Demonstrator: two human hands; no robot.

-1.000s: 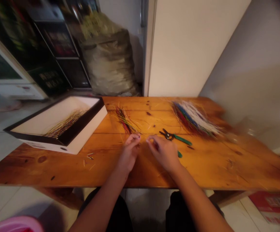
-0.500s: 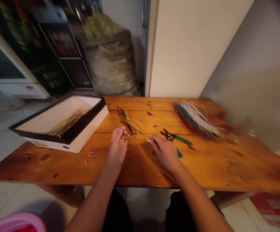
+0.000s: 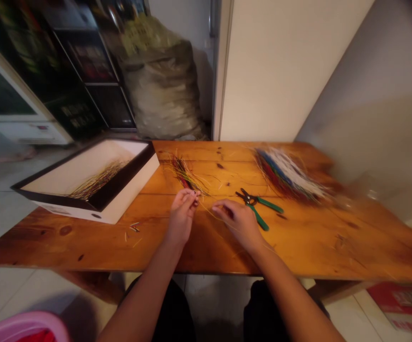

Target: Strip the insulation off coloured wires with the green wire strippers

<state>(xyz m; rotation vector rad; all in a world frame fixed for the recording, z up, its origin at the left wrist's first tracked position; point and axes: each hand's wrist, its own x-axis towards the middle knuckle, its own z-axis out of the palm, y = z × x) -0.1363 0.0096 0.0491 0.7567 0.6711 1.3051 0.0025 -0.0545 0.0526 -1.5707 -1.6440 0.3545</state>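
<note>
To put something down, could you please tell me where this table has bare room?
Bare wood lies right of the pliers, in front of the wire pile. A narrower patch, with stray strands, runs between that pile and the wire bunch. Crowded: around the left hand, right hand and box.

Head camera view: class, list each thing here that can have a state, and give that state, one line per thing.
Left hand, pinching thin yellow strands
Right hand, fingers curled beside a loose fine strand
Green-handled steel pliers, lying on the orange wooden table, handles spread
White black-rimmed box, open, holding a long strand bundle
White, blue and red strand bundle, fanned out flat
</note>
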